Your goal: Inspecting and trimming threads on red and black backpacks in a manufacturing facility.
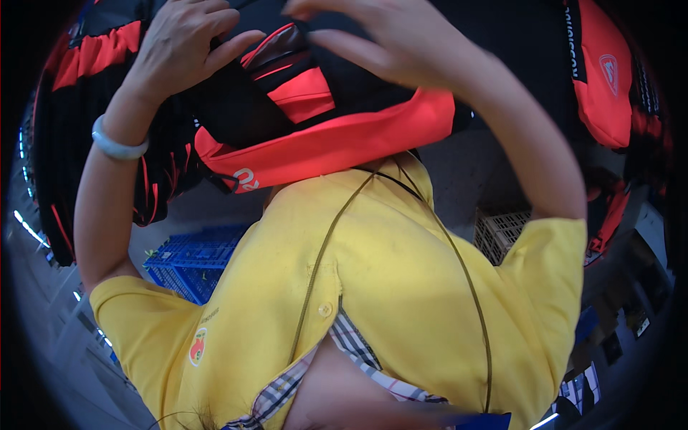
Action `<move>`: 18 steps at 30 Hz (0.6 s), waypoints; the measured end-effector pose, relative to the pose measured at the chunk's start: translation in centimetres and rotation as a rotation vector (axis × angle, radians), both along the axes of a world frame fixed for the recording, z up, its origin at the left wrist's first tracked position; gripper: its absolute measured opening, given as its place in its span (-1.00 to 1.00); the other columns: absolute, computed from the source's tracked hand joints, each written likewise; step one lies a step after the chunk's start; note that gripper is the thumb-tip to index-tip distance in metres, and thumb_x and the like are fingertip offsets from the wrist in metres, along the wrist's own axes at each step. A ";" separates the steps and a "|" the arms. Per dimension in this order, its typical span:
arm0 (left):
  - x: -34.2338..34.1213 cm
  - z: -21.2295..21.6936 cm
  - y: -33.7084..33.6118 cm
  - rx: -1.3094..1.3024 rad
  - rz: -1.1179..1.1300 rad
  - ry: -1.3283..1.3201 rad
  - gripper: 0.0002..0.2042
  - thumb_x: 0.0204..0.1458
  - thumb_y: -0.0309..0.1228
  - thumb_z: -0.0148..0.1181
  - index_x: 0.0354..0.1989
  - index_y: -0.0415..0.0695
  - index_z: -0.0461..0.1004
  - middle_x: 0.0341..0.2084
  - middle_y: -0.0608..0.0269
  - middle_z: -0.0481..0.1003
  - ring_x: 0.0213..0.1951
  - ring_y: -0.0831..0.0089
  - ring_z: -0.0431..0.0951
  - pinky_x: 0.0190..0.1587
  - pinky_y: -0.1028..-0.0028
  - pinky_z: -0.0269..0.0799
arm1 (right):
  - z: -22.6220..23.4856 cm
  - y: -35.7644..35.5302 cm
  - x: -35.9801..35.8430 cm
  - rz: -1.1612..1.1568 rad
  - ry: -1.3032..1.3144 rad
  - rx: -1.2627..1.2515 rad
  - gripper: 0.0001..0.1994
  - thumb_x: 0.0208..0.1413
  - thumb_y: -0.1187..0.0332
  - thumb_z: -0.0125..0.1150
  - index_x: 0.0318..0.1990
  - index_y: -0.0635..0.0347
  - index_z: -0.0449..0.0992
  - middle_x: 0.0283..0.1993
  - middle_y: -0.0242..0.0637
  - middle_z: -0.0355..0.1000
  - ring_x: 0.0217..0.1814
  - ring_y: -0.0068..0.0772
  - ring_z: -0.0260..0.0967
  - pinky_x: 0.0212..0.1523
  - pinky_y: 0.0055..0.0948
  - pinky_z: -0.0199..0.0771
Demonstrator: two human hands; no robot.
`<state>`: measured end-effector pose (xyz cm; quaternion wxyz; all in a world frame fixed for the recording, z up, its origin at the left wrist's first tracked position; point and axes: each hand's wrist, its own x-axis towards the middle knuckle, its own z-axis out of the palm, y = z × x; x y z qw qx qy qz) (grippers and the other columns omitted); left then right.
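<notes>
A red and black fabric bag lies in front of my body, its red panel with white lettering closest to me. My left hand, with a pale bangle on the wrist, is over the black part at the upper left. Its thumb stretches away from the bent fingers toward a grey and red flap. My right hand is above the bag to the right of that flap, slightly blurred. Its thumb and fingers are apart, and no held thing shows between them. The fingertips reach the top edge of the picture.
More black and red bags are piled on the left. A red and black bag stands at the far right. Below the work surface are a blue plastic crate on the left and a beige crate on the right.
</notes>
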<state>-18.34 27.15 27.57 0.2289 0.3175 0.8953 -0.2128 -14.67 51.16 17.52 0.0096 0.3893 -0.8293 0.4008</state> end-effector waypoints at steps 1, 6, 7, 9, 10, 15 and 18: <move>0.8 0.4 -0.7 0.225 -0.200 0.138 -0.74 -0.01 -0.23 0.23 -0.44 -0.20 0.43 -0.39 0.10 0.40 -0.24 0.23 0.43 0.11 0.28 0.27 | 0.0 -2.0 -1.8 0.075 -0.067 0.159 -0.67 0.06 0.44 0.22 0.03 0.15 0.48 -0.09 -0.23 0.51 -0.04 -0.26 0.46 0.02 -0.35 0.41; 4.0 7.1 -0.8 0.353 -0.408 0.293 -0.56 -0.22 -0.10 0.41 -0.42 -0.19 0.37 -0.52 0.15 0.36 -0.38 0.18 0.44 0.01 0.26 0.35 | 7.9 2.3 -9.4 0.327 0.406 1.087 -0.57 0.07 -0.05 0.13 -0.41 0.20 0.62 -0.45 -0.22 0.52 -0.06 -0.20 0.37 0.06 -0.17 0.16; 4.4 8.3 -0.9 0.362 -0.403 0.333 -0.54 -0.30 -0.15 0.46 -0.39 -0.19 0.36 -0.49 0.15 0.36 -0.36 0.17 0.44 0.02 0.26 0.34 | 9.8 4.1 -9.9 0.304 0.473 0.973 -0.65 0.01 0.02 0.19 -0.37 0.16 0.61 -0.39 -0.25 0.50 -0.06 -0.21 0.35 0.07 -0.18 0.16; 6.4 10.0 -0.2 0.248 -0.262 0.361 -0.53 -0.40 -0.32 0.49 -0.31 -0.17 0.36 -0.41 0.15 0.39 -0.28 0.17 0.45 0.03 0.27 0.33 | 12.5 6.2 -10.3 0.257 0.605 0.741 -0.75 -0.10 0.17 0.30 -0.30 0.08 0.59 -0.26 -0.33 0.48 -0.04 -0.25 0.31 0.08 -0.21 0.15; 7.4 10.6 0.3 0.157 -0.188 0.344 -0.55 -0.38 -0.35 0.48 -0.29 -0.16 0.38 -0.38 0.18 0.42 -0.22 0.20 0.46 0.03 0.30 0.32 | 12.9 6.3 -10.1 0.309 0.554 0.538 -0.74 -0.14 0.22 0.29 -0.27 0.08 0.58 -0.25 -0.32 0.47 -0.03 -0.25 0.31 0.09 -0.20 0.13; 10.9 12.4 2.5 -0.064 -0.134 0.474 -0.70 -0.21 -0.43 0.37 -0.29 -0.09 0.41 -0.38 0.26 0.45 -0.21 0.34 0.50 -0.07 0.34 0.39 | 7.6 0.1 -5.8 0.679 0.431 0.552 -0.46 -0.12 0.44 0.25 0.14 0.15 0.42 0.22 -0.07 0.30 0.36 -0.18 0.15 0.27 -0.26 0.26; 12.1 15.5 -0.5 -0.076 0.082 0.757 -0.81 0.01 -0.38 0.22 -0.23 -0.12 0.40 -0.36 0.21 0.47 -0.26 0.20 0.55 -0.22 0.27 0.49 | 10.3 -0.5 -6.8 0.538 0.492 0.779 -0.44 -0.09 0.35 0.23 0.18 0.10 0.39 0.21 -0.10 0.34 0.33 -0.23 0.20 0.26 -0.20 0.27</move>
